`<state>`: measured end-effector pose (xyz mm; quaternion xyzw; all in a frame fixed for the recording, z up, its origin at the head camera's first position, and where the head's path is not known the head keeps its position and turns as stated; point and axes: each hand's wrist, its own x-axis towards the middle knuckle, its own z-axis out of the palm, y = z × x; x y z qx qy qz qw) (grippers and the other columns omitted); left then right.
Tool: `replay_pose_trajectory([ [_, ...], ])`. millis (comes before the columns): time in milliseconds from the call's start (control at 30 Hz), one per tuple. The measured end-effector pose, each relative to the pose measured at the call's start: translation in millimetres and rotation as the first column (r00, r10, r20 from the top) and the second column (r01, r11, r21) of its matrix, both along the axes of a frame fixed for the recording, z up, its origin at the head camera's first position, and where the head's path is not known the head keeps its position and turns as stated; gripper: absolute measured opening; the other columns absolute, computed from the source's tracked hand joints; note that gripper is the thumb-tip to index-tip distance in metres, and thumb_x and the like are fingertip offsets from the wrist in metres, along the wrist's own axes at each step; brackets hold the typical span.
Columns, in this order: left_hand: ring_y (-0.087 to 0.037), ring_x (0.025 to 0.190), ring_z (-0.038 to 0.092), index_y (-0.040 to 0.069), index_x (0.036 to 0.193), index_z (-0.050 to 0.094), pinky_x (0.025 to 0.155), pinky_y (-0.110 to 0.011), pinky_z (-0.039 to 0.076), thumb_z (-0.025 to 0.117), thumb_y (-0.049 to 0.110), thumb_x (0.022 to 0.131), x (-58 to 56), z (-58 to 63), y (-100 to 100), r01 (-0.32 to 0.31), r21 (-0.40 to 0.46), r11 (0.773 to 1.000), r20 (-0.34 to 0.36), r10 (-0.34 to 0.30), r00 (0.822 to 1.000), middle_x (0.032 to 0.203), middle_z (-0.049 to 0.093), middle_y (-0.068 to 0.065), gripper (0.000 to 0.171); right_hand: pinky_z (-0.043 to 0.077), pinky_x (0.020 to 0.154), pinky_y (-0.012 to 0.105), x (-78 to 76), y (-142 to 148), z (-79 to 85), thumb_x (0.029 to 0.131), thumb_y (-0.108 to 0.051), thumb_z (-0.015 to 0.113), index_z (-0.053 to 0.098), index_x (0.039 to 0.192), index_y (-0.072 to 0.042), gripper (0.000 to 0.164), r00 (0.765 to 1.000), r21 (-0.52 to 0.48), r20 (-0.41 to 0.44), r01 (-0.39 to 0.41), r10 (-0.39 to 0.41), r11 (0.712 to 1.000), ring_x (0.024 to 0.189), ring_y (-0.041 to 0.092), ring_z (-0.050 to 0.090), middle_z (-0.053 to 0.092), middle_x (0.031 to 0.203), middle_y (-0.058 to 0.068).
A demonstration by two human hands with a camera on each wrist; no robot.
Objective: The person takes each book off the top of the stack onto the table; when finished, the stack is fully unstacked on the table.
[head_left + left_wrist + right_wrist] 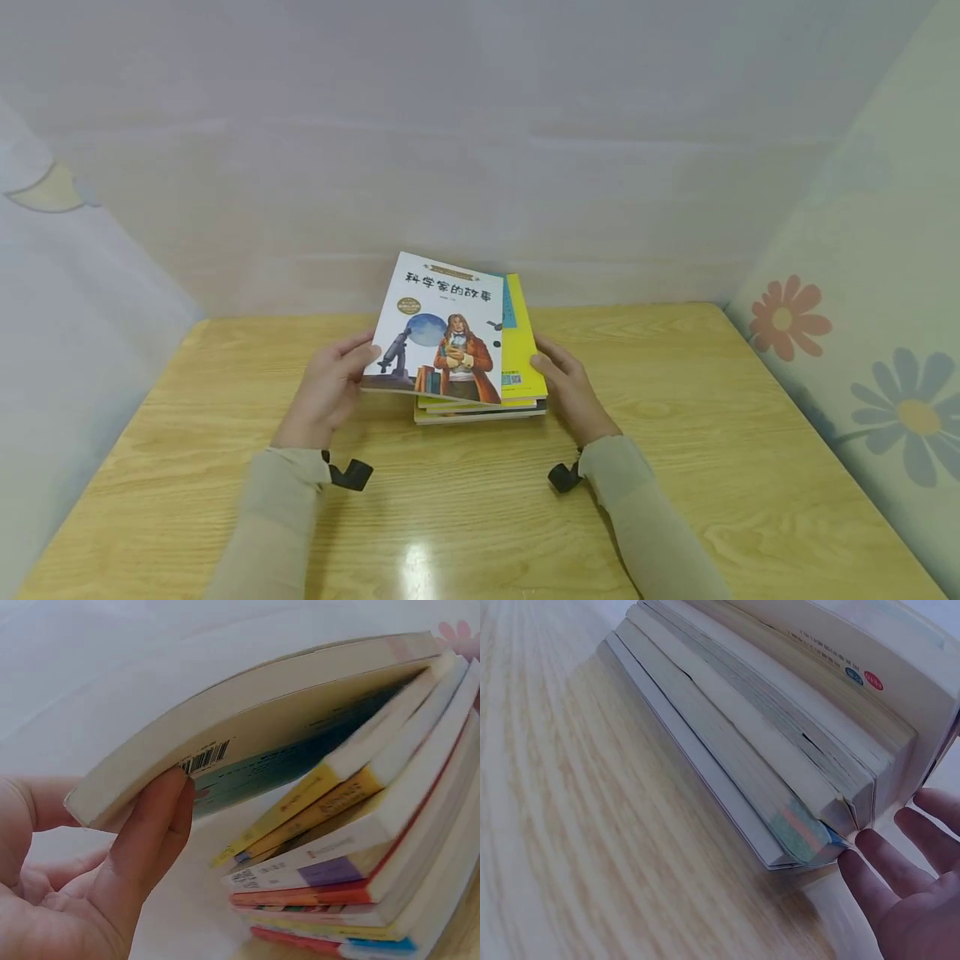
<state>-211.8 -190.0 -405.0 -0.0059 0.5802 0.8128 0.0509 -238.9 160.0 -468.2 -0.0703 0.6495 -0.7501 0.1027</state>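
My left hand (pixel 324 390) grips a white paperback (pixel 390 321) by its left edge, thumb above and fingers beneath. Its cover shows a long-haired figure in a red coat, a telescope and dark lettering. From the left wrist view, the paperback tilts up off the pile, and a barcode (pixel 205 759) shows on its underside. Below it lies a yellow book (pixel 524 354), partly covered, on top of a stack of books (pixel 480 416). Beside the stack's right side, my right hand (pixel 573 393) rests its fingertips (pixel 866 844) against the books' edges, fingers nearly straight.
The stack stands on a light wooden table (pixel 450 517) towards its far side. A pale cloth backdrop (pixel 480 150) rises behind the table, and a flower-printed panel (pixel 885 333) borders it on the right. Dark wrist mounts (pixel 351 475) jut from both sleeves.
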Motion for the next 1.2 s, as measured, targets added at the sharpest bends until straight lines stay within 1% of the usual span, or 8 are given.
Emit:
replay_pose_trajectory([
  [133,-0.007,0.079,0.072,-0.006,0.144,0.047,0.067,-0.020,0.059,0.055,-0.001,0.102,1.8,4.2,-16.1,-0.037,0.082,0.996,-0.021,0.039,0.999,0.099,0.075,0.001,0.043,0.047,0.107,0.030,-1.4,-2.2,0.5,0.100,-0.040,0.064,0.045,0.153,-0.027,0.057,1.000,-0.003,0.004,-0.007,0.007,1.000,0.136,0.019,0.051,0.042,0.155,-0.006],
  [233,-0.010,0.077,0.073,0.005,0.124,0.067,0.066,-0.022,0.060,0.056,-0.002,0.101,3.5,5.1,-30.8,-0.055,0.153,0.987,-0.042,0.062,0.997,0.099,0.076,-0.001,0.026,0.047,0.107,0.029,-1.7,-3.0,1.3,0.100,-0.042,0.064,0.046,0.152,-0.029,0.057,1.000,0.010,0.007,0.000,0.000,1.000,0.137,0.016,0.049,0.042,0.155,-0.008],
  [333,-0.011,0.073,0.073,0.014,0.110,0.077,0.062,-0.022,0.059,0.056,-0.002,0.102,5.5,6.5,-46.5,-0.068,0.210,0.975,-0.058,0.082,0.995,0.098,0.076,-0.003,0.027,0.045,0.108,0.028,-1.2,-2.7,2.5,0.099,-0.044,0.065,0.046,0.152,-0.030,0.058,1.000,0.027,0.008,0.000,0.000,1.000,0.139,0.013,0.046,0.041,0.156,-0.010],
  [567,-0.013,0.071,0.073,0.011,0.106,0.079,0.061,-0.023,0.059,0.056,-0.003,0.101,8.8,12.0,-81.8,-0.139,0.276,0.951,-0.043,0.156,0.987,0.098,0.076,-0.004,0.027,0.043,0.110,0.029,-1.4,-4.8,1.5,0.098,-0.046,0.065,0.046,0.151,-0.032,0.058,1.000,0.029,0.004,-0.005,0.005,1.000,0.140,0.011,0.044,0.040,0.156,-0.013],
  [767,-0.014,0.074,0.073,0.012,0.102,0.079,0.062,-0.025,0.061,0.062,-0.001,0.099,11.5,9.0,-97.6,-0.281,0.260,0.924,0.011,0.288,0.958,0.097,0.075,-0.004,0.022,0.044,0.110,0.030,-4.2,-3.0,-0.4,0.100,-0.046,0.062,0.042,0.155,-0.028,0.061,0.999,0.041,-0.029,-0.018,0.019,0.999,0.143,0.013,0.040,0.036,0.160,-0.010],
  [867,-0.013,0.079,0.073,0.011,0.107,0.078,0.064,-0.025,0.061,0.061,0.000,0.099,14.0,3.8,-112.8,-0.317,0.242,0.917,0.024,0.321,0.947,0.098,0.075,-0.001,0.022,0.043,0.111,0.030,-3.6,-3.4,-0.6,0.100,-0.046,0.062,0.041,0.155,-0.028,0.062,0.999,0.048,-0.030,-0.014,0.016,0.999,0.144,0.014,0.038,0.034,0.160,-0.009],
  [1067,-0.014,0.088,0.074,0.010,0.110,0.078,0.072,-0.027,0.062,0.058,0.000,0.101,28.4,-8.8,-158.8,-0.326,0.299,0.897,0.092,0.313,0.945,0.099,0.075,0.000,0.023,0.039,0.115,0.034,-1.6,-6.2,-2.0,0.099,-0.047,0.063,0.041,0.155,-0.029,0.063,0.999,0.038,-0.016,-0.031,0.032,0.999,0.145,0.013,0.036,0.035,0.160,-0.009],
  [1200,-0.011,0.086,0.073,0.013,0.105,0.079,0.070,-0.026,0.061,0.059,0.002,0.101,37.4,-16.0,-185.8,-0.349,0.252,0.903,0.139,0.323,0.936,0.096,0.074,0.003,0.024,0.033,0.119,0.036,-0.6,-6.2,-3.6,0.098,-0.050,0.064,0.043,0.154,-0.029,0.064,1.000,0.055,-0.016,-0.012,0.013,0.998,0.148,0.010,0.030,0.036,0.160,-0.011],
])
